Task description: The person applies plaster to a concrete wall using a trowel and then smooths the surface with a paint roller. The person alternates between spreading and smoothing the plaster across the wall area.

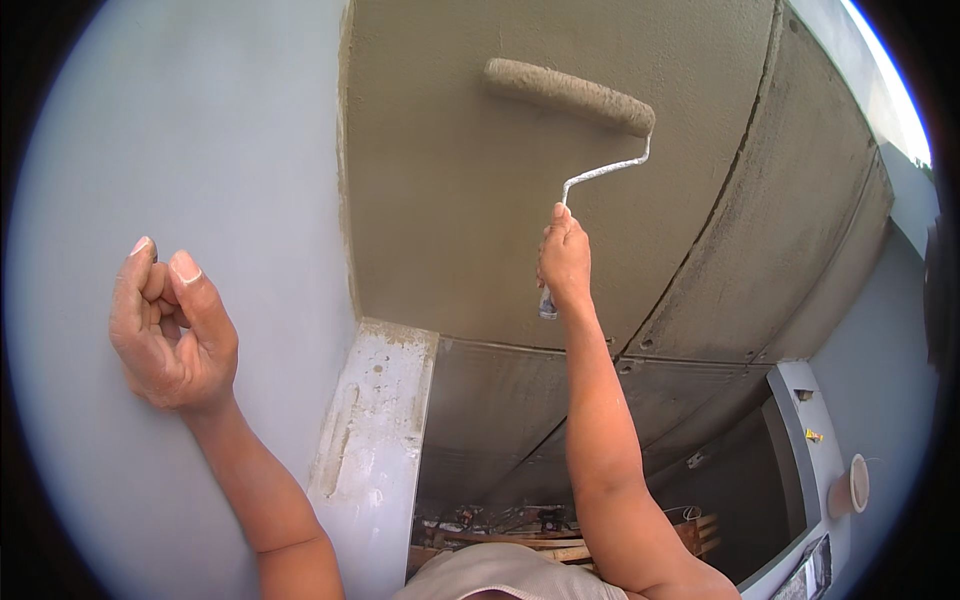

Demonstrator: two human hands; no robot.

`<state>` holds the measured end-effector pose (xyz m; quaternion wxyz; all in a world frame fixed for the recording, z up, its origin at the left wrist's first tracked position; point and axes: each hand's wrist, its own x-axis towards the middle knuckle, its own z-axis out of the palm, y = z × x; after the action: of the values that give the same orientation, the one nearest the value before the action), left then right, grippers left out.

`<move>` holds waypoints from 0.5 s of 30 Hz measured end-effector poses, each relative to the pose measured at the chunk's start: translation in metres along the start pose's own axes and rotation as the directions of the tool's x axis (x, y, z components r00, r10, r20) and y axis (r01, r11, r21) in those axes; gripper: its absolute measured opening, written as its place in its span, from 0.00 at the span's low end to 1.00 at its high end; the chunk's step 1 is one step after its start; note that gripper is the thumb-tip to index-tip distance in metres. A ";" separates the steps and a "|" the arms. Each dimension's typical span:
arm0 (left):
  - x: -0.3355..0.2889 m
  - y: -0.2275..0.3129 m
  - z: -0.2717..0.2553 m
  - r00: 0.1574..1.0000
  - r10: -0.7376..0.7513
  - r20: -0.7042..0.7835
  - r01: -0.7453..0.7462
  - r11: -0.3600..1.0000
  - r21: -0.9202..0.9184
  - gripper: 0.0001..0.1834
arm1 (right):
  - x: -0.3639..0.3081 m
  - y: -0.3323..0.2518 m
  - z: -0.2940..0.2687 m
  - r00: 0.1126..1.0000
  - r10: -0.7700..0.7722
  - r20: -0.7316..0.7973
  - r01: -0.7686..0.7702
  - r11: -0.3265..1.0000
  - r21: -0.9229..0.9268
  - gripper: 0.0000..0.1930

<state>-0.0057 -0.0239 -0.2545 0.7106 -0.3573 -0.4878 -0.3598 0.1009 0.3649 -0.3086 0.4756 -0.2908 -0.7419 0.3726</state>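
My right hand (566,258) is wrapped round the handle of a paint roller (570,96). The roller's fuzzy sleeve, caked with grey-brown coating, tilts down to the right and lies against or close to the grey-brown coated panel (430,230). A bent, splattered wire frame joins sleeve and handle, whose end shows below my fist. My left hand (172,335) is raised in front of the pale blue-white wall (240,120). Its fingers curl loosely, the thumb stands apart, and nothing is visible in it. Whether it touches the wall, I cannot tell.
A smeared white ledge (375,420) runs beside my left forearm. Dark seams divide the grey panels (790,190) on the right. At lower right, a white ledge (797,440) carries a pale cup (850,486) and a small yellow item (814,436). Wooden pieces (560,550) lie below.
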 end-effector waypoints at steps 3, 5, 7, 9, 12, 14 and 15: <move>0.001 0.002 0.004 1.000 0.007 0.011 -0.007 1.000 -0.024 0.17 | -0.033 0.070 0.019 0.999 -0.029 -0.024 0.030 0.999 0.022 0.26; 0.002 0.003 0.000 0.999 0.002 0.045 0.000 0.999 -0.050 0.17 | -0.063 0.101 0.028 1.000 0.006 0.011 -0.006 0.999 0.032 0.26; 0.003 0.004 0.000 0.998 -0.013 0.068 0.018 0.997 -0.079 0.17 | -0.090 0.136 0.035 0.998 0.047 0.040 -0.049 0.997 0.062 0.27; 0.005 0.005 0.000 0.997 -0.022 0.080 0.029 0.995 -0.094 0.17 | -0.117 0.159 0.038 0.987 0.124 0.099 -0.133 0.987 0.088 0.28; 0.005 0.005 -0.004 0.994 -0.035 0.103 0.043 0.996 -0.074 0.16 | -0.162 0.147 0.029 0.902 0.365 0.232 -0.405 0.900 0.159 0.28; 0.006 0.009 -0.004 0.992 -0.059 0.116 0.067 0.995 -0.068 0.16 | -0.183 0.181 0.033 0.897 0.371 0.240 -0.410 0.901 0.143 0.29; 0.005 0.010 -0.005 0.989 -0.079 0.124 0.087 0.994 -0.062 0.15 | -0.193 0.186 0.033 0.894 0.373 0.247 -0.412 0.901 0.132 0.29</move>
<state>0.0066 -0.0238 -0.2522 0.6514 -0.3817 -0.5322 -0.3830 0.1573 0.3068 -0.5657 0.3315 -0.3483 -0.6776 0.5564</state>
